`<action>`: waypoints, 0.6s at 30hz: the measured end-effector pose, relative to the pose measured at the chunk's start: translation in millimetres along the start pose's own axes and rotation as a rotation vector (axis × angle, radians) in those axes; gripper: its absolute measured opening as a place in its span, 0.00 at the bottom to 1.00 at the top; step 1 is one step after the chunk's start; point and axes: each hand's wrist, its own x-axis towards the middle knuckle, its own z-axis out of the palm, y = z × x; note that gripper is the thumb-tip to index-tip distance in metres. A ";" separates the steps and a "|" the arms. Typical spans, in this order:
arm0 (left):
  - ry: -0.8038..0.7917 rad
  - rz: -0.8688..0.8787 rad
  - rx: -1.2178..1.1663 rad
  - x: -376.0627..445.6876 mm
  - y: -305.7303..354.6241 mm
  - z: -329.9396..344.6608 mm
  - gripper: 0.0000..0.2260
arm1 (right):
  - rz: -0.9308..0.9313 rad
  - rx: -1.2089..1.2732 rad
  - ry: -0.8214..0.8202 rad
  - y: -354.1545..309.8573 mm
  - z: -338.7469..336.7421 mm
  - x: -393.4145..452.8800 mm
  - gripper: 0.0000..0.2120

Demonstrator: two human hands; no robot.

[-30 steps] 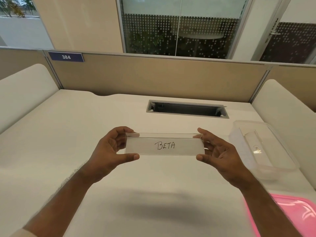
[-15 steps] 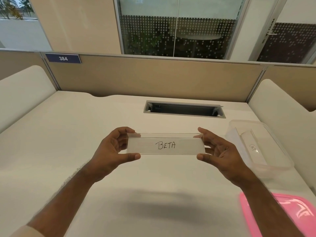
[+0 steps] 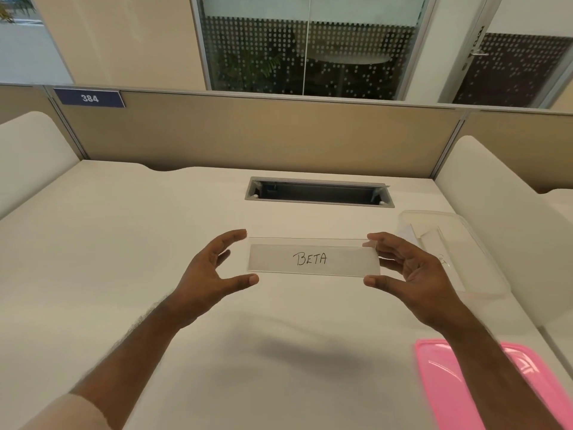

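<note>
A clear acrylic name holder [image 3: 313,258] with a white card reading "BETA" is held level above the white desk [image 3: 130,274], its card facing me. My left hand [image 3: 214,274] pinches its left end, index fingertip at the top corner and thumb at the bottom corner, the other fingers spread. At the right end my right hand [image 3: 406,271] holds it with the thumb under the lower edge and the fingers behind the end.
A clear plastic tub [image 3: 449,243] with more clear holders and paper stands right of my right hand. A pink lid [image 3: 527,383] lies at the near right. A cable slot [image 3: 319,193] is cut into the desk behind; beige partitions ring the desk.
My left hand's fingers have spread wider, now only fingertips at the holder's left end. The holder has stayed at about the same place and height.
</note>
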 end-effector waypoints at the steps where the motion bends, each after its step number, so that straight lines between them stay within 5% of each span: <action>1: 0.026 -0.045 0.039 2.3 -7.6 4.1 0.32 | 0.004 -0.011 0.016 0.6 -5.1 -1.9 0.30; 6: 0.152 -0.140 0.333 18.0 -52.9 47.0 0.21 | 0.031 -0.086 0.134 8.2 -33.4 -12.0 0.31; 18: -0.068 -0.072 0.925 50.2 -110.8 147.4 0.34 | 0.089 -0.390 0.506 16.4 -106.4 -37.8 0.30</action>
